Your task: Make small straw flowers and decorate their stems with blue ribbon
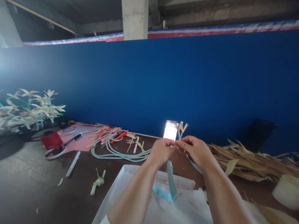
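My left hand [161,151] and my right hand [195,150] meet above a white shallow box [123,186], both with fingers pinched together. Between them rises a small flower of dried husk [182,126] on a thin stem partly covered in light blue; my right fingertips close on that stem. From my left fingers a light blue paper strip [170,179] hangs down and folds inside the box. The exact spot where strip and stem meet is hidden by my fingers. Just behind the hands, a phone [170,133] stands with its screen glowing.
Coiled pale blue cord [117,156] lies left of the box, near a pink sheet [81,139] and a red object [51,139]. Finished husk flowers [28,104] stand far left. Dried husks [244,161] and a white bowl [292,191] are at right. A blue partition [151,84] closes the back.
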A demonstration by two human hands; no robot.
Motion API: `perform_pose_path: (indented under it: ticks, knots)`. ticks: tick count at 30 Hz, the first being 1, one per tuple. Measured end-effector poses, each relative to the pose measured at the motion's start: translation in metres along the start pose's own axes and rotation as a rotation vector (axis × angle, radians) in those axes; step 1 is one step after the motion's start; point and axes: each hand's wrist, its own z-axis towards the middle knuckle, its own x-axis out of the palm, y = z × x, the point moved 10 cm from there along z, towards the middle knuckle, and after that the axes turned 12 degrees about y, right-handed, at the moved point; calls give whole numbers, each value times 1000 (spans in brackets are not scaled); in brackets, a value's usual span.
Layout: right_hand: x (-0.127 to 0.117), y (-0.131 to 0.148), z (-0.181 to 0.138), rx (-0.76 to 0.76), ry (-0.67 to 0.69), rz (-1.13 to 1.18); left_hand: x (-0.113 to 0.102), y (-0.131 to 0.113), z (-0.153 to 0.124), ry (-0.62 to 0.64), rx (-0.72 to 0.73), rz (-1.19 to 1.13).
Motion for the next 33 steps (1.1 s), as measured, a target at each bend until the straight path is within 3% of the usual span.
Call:
perform_pose_path:
  ticks: [4,14,21,33]
  knots:
    - [4,-1,0,44,35,45,-3,-2,-1,-40,-13,73]
    - [14,-3,-2,57,163,222,-4,-6,-2,-48,31,-19]
    - [8,-1,-3,47,100,125,-6,1,0,-53,-17,58]
    - [-12,14,-4,24,-11,-214,-8,-21,-7,-61,49,301]
